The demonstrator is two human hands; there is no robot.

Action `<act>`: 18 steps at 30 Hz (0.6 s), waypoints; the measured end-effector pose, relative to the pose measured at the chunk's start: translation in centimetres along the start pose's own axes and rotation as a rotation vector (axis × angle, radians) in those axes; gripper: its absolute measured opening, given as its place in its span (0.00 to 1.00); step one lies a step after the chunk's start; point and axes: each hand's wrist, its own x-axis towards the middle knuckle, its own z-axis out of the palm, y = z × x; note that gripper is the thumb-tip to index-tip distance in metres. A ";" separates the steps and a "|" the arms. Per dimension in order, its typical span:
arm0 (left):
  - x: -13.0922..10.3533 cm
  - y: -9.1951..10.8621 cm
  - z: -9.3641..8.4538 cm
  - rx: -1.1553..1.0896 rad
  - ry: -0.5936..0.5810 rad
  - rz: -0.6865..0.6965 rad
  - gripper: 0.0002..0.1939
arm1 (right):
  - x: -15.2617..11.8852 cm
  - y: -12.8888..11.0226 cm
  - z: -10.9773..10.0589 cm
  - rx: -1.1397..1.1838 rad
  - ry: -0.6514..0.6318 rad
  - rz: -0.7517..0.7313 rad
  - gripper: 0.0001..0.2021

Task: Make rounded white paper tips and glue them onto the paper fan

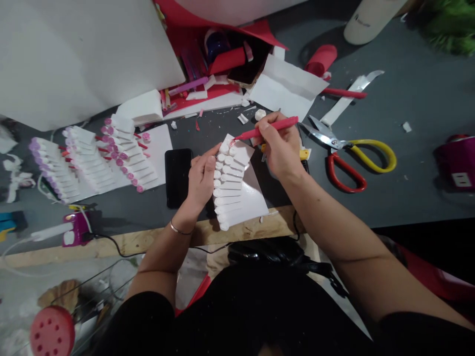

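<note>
My right hand (282,151) pinches a red felt-tip pen (285,122). The pen's tip touches the top of a white card (254,195), where a small patch of red marks shows. Along that card lies a row of white round-headed strips (228,193), their heads mostly plain white. My left hand (202,180) grips the card's left edge near the upper heads, fingers curled and thumb up. Directly left of this hand lies a black phone (178,178). Farther left, finished-looking rows of similar strips (128,153) have pink and purple heads.
Scissors (341,143) with red and yellow handles lie open right of my hand. Behind them is a knife (356,91). A cluttered red box (222,91), a folded white paper (285,86) and a white bottle (371,22) stand farther back. A wooden edge (148,239) borders the table.
</note>
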 end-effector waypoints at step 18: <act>0.0 -0.3 -0.1 0.011 -0.007 0.016 0.33 | 0.1 -0.1 0.1 0.036 -0.003 -0.014 0.24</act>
